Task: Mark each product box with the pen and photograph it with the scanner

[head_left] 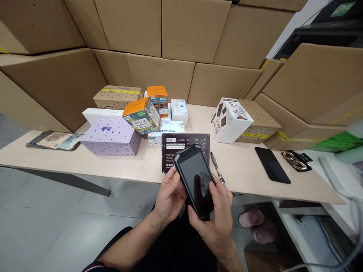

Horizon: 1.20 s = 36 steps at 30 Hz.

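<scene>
A thick black handheld device (195,177), like a rugged phone with a dark screen, is held tilted above the table's front edge. My left hand (171,196) grips its left side, thumb along the edge and fingers behind it. On its lower right side, my right hand (217,215) is closed around the edge and bottom corner. Faint reflections show on the screen. Behind the device lies a dark flat box (170,153) with a barcode label, partly covered by it. Just to the right rests a clear pen (217,166).
A purple box (110,138), orange-topped boxes (141,117) and tissue packs (179,110) stand left and behind. Banknotes (56,139) lie far left. A white box (231,121), a black phone (272,165) and gold-coloured rings (295,160) are at right. Cardboard walls (159,75) enclose the back.
</scene>
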{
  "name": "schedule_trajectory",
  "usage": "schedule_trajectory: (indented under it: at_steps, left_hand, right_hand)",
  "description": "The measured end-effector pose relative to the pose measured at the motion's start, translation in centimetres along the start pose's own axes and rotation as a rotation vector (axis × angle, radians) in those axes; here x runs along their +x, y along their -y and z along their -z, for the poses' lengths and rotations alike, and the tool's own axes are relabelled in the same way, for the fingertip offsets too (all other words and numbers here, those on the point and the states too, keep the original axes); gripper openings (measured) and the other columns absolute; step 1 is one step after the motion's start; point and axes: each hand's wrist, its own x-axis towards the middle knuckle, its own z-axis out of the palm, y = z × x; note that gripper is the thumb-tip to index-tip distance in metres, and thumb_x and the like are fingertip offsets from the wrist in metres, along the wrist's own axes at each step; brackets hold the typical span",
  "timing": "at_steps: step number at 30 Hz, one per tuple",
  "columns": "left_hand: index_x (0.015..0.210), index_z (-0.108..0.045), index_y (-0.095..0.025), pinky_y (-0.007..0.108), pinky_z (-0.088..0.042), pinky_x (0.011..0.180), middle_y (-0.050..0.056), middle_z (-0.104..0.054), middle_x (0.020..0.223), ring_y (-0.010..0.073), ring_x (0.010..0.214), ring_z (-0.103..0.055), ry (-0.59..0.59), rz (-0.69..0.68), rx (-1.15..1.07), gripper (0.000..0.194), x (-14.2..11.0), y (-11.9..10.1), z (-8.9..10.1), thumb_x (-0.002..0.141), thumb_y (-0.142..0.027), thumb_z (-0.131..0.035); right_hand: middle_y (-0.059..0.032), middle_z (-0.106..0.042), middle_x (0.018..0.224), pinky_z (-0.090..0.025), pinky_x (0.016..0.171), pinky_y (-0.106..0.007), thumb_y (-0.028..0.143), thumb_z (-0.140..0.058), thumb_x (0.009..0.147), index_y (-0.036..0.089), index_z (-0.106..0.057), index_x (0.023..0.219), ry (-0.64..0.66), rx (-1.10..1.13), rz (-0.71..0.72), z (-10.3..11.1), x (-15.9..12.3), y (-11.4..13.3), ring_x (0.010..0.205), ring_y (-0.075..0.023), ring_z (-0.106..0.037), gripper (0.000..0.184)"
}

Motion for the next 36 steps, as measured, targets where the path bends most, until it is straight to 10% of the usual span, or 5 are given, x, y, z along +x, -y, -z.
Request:
schedule_trajectory:
  at_steps: [15,22,26,30,36]
  left_hand:
    - [0.102,-0.075,-0.023,0.018,-0.051,0.06,-0.002,-0.074,0.082,0.0093,0.065,-0.065,-0.045,-0.101,0.145,0.029,0.1,0.5,0.1,0.082,-0.043,-0.081]
    - [0.122,-0.072,-0.03,0.032,-0.056,0.078,0.006,-0.073,0.111,0.0192,0.093,-0.067,-0.028,-0.853,0.661,0.029,0.6,0.1,2.8,0.094,-0.033,-0.065]
    - [0.115,-0.071,-0.031,0.037,-0.054,0.083,0.004,-0.07,0.103,0.0221,0.097,-0.064,-0.249,-1.274,0.852,0.026,2.8,-2.3,5.0,0.089,-0.035,-0.069]
    - [0.122,-0.064,-0.027,0.036,-0.05,0.095,0.005,-0.066,0.115,0.0204,0.107,-0.063,-0.433,-1.073,0.823,0.033,4.8,-4.3,7.1,0.092,-0.039,-0.066]
    - [0.127,-0.057,-0.026,0.037,-0.051,0.098,0.008,-0.063,0.121,0.0195,0.108,-0.063,-0.316,-0.688,0.849,0.045,5.8,-5.2,8.2,0.091,-0.052,-0.065]
  right_hand:
    - [-0.0241,-0.051,0.145,-0.051,0.099,-0.065,0.017,-0.074,0.079,0.016,-0.032,0.157,-0.033,-0.028,-0.014,-0.4,-0.1,-0.1,0.132,-0.0371,-0.054,0.089]
    - [-0.0234,-0.048,0.148,-0.052,0.098,-0.066,0.023,-0.076,0.081,0.019,-0.03,0.159,-0.032,-0.019,-0.058,0.1,-0.2,-1.0,0.135,-0.0382,-0.05,0.09]
    - [-0.0208,-0.05,0.148,-0.05,0.101,-0.064,0.03,-0.077,0.082,0.022,-0.031,0.158,-0.084,-0.086,-0.156,0.9,-0.2,-2.9,0.135,-0.037,-0.05,0.088]
    - [-0.0223,-0.055,0.144,-0.049,0.103,-0.061,0.041,-0.078,0.081,0.016,-0.04,0.153,-0.213,-0.239,-0.32,2.1,-0.2,-5.7,0.13,-0.038,-0.055,0.085]
    - [-0.0263,-0.062,0.135,-0.043,0.104,-0.064,0.049,-0.069,0.083,0.009,-0.049,0.147,-0.154,-0.47,-0.44,3.6,-0.6,-10.6,0.124,-0.0425,-0.06,0.078]
